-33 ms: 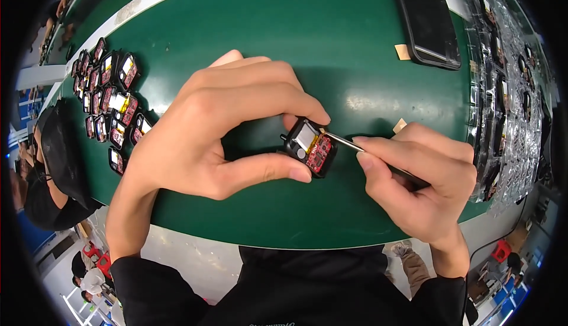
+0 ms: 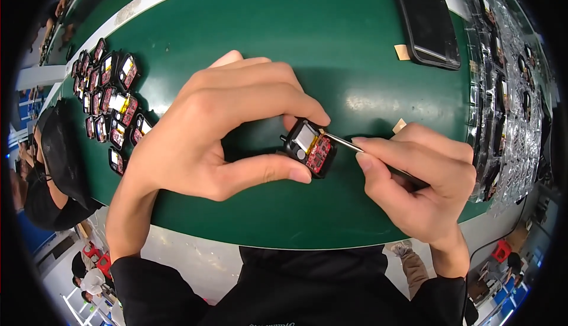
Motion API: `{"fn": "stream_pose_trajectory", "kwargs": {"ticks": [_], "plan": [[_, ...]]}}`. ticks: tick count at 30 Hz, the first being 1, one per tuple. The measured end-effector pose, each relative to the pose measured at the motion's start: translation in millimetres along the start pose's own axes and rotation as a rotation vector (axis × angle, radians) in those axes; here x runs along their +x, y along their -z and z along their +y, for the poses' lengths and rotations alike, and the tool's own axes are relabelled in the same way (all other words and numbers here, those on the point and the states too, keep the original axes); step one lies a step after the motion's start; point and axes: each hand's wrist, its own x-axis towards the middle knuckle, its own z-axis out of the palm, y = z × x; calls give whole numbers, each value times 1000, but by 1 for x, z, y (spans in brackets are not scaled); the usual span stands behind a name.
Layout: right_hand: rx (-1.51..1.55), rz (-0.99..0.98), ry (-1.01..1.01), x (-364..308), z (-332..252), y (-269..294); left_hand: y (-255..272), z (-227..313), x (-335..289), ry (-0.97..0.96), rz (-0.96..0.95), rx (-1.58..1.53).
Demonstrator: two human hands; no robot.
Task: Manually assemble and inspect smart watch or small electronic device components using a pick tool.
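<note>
My left hand (image 2: 207,125) pinches a small open black electronic device (image 2: 305,155) between thumb and fingers, just above the green table. Inside its case show a silver battery (image 2: 306,137), yellow tape and a red circuit board (image 2: 319,153). My right hand (image 2: 423,178) is closed around slim dark tweezers (image 2: 343,142) with a metal front end. Their tip touches or nearly touches the upper corner of the device, near the board; the exact contact is too small to tell.
Several similar open devices (image 2: 121,110) are grouped on the left of the green table (image 2: 248,225). A dark phone-like slab (image 2: 426,21) lies at the far right, beside a small tan piece (image 2: 402,52). Clear plastic trays (image 2: 503,101) holding more parts line the right edge. A person (image 2: 53,166) sits at left.
</note>
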Motion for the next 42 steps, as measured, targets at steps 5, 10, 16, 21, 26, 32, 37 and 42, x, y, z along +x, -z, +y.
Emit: {"fn": "stream_pose_trajectory", "kwargs": {"ticks": [5,10,16,21,26,32,37,42], "plan": [[-3,6,5,0,1,-2,2,3,2,9,-16,11],[-8,23,31,0,2,-3,0,3,4,-48,-8,40],[-20,19,37,1,1,-3,0,4,2,-63,-4,70],[-72,46,142,-1,7,-6,-1,4,3,-52,-4,58],[-66,47,121,0,5,-6,1,4,2,-50,-7,67],[-124,73,205,-1,6,-7,-1,4,2,-55,5,62],[-85,66,132,-4,-1,-1,-4,6,1,-53,37,14],[96,222,68,-4,4,-11,-7,5,4,-54,75,48]]}}
